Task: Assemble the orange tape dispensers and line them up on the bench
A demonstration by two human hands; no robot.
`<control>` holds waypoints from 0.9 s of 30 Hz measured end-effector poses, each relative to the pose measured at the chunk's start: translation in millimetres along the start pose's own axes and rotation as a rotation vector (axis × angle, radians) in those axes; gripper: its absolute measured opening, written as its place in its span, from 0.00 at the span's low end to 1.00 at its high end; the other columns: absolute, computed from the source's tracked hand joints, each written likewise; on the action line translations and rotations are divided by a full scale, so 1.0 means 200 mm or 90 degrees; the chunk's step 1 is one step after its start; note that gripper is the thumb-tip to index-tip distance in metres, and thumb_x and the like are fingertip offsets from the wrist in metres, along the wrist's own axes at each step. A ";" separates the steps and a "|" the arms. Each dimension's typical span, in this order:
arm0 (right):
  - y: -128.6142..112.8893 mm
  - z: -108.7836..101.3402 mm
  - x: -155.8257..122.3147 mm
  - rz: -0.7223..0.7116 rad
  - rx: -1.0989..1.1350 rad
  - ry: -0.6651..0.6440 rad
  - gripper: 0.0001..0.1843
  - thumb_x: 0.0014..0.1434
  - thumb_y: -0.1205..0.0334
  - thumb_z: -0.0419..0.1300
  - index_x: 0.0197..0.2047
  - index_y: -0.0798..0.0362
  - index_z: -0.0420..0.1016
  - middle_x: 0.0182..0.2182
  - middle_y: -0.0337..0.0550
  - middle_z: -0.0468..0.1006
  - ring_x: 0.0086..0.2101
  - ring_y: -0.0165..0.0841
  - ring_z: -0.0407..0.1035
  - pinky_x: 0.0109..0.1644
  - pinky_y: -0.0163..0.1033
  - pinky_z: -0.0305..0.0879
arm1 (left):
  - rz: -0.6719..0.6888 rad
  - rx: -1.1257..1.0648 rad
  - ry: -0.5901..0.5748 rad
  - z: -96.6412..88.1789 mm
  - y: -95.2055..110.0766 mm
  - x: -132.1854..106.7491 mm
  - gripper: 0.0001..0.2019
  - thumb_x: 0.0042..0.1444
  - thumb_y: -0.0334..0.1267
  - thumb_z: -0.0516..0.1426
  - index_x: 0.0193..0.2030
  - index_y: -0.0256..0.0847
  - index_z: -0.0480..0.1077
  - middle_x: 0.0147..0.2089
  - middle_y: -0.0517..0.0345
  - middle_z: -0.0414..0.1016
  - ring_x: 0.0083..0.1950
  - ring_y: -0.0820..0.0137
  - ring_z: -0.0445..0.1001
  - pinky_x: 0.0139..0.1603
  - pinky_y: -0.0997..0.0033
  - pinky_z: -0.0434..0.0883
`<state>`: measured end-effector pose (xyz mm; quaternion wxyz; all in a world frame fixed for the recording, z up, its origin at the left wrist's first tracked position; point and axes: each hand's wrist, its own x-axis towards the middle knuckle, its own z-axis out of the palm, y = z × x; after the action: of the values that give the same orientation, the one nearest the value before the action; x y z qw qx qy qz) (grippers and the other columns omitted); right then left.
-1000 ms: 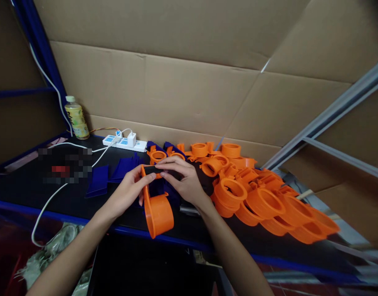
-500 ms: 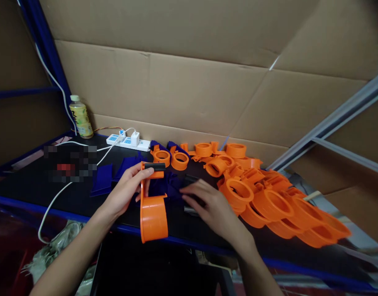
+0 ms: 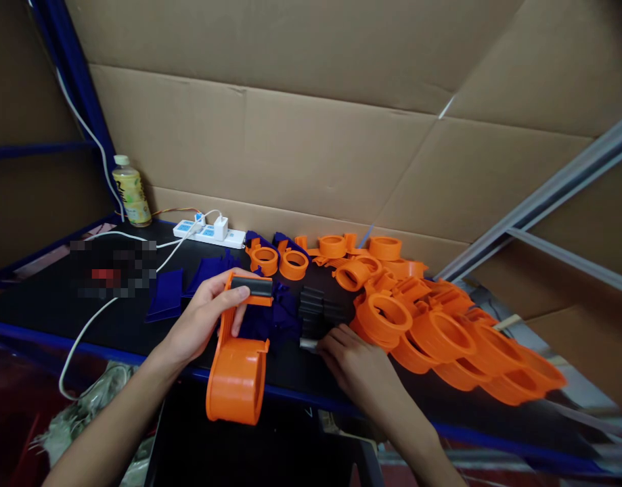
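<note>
My left hand (image 3: 209, 308) grips an orange plastic tape dispenser (image 3: 237, 385) by its upper arm, with its wide ring hanging down. A black roller (image 3: 254, 287) lies across the dispenser's top, and my left thumb presses on its end. My right hand (image 3: 354, 355) is low on the table with its fingers pinched at a short silvery piece (image 3: 308, 343); the fingertips are partly hidden. Just beyond these fingers lies a group of black rollers (image 3: 313, 308). Dark blue plastic parts (image 3: 280, 314) lie between the two hands, partly behind the held dispenser.
Several orange dispenser bodies (image 3: 445, 335) are heaped on the right. Two with blue parts (image 3: 293, 264) stand at the back. Blue pieces (image 3: 164, 294), a white power strip (image 3: 209, 233), cables and a drink bottle (image 3: 132, 191) are on the left. Cardboard (image 3: 290, 149) walls the back.
My left hand has turned the dispenser, so its ring swung left and the roller's face shows. My right hand has drawn nearer, from above the black rollers to the silvery piece, uncovering the rollers.
</note>
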<state>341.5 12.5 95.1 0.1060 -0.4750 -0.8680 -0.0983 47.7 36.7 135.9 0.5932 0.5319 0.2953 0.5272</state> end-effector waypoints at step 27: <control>-0.14 -0.47 0.19 -0.028 0.461 0.142 0.05 0.67 0.66 0.61 0.42 0.49 0.79 0.38 0.39 0.78 0.37 0.30 0.72 0.40 0.35 0.68 | 0.111 0.301 -0.122 0.09 0.04 -0.07 0.15 0.64 0.43 0.60 0.55 0.43 0.74 0.55 0.53 0.79 0.54 0.62 0.76 0.55 0.65 0.69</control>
<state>305.7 2.8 193.5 0.3589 -0.3747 -0.8395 0.1614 58.7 17.4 145.2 0.4303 0.7264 0.3058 0.4401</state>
